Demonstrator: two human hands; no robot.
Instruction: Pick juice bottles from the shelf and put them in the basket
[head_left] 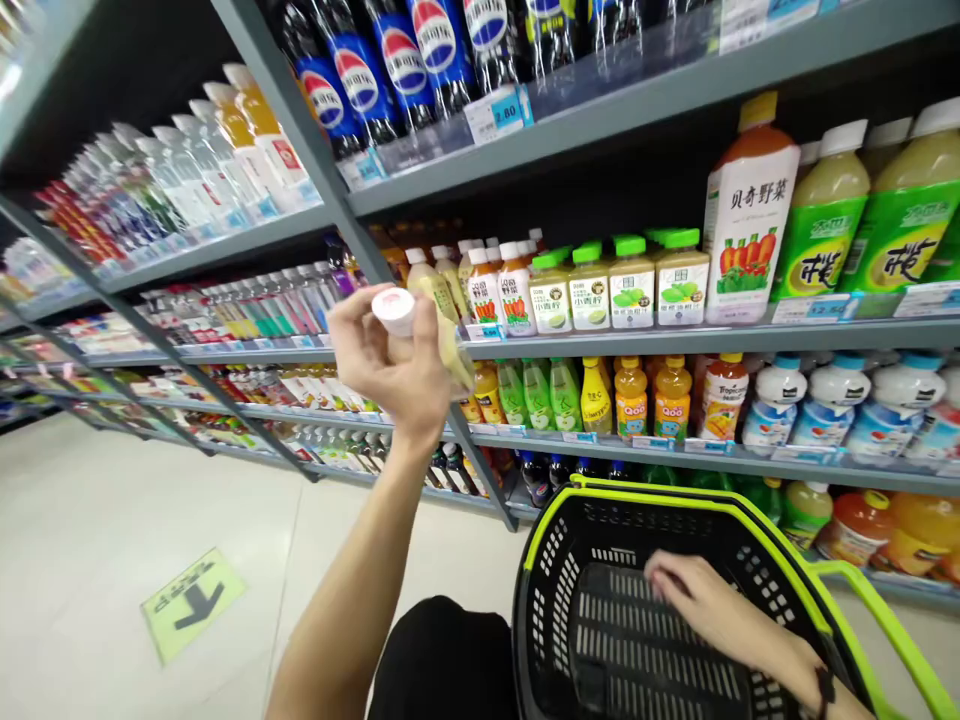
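Note:
My left hand (pixel 397 365) is raised before the shelves, its fingers wrapped round a drink bottle (pixel 452 360) with a white cap and pale yellow contents. The cap points toward me, and the hand hides most of the label. Over the inside of a black shopping basket (pixel 544 540) with a lime-green rim is my right hand (pixel 694 590). Its fingers are loosely curled and slightly blurred, with nothing visible in them. A dark band circles that wrist.
Juice bottles with green caps (pixel 634 285) stand on the middle shelf, to the right of my left hand. Cola bottles (pixel 401 65) fill the shelf above. The basket's green handle (pixel 892 630) leans to the right. A yellow-green arrow sign (pixel 193 605) lies on the pale floor.

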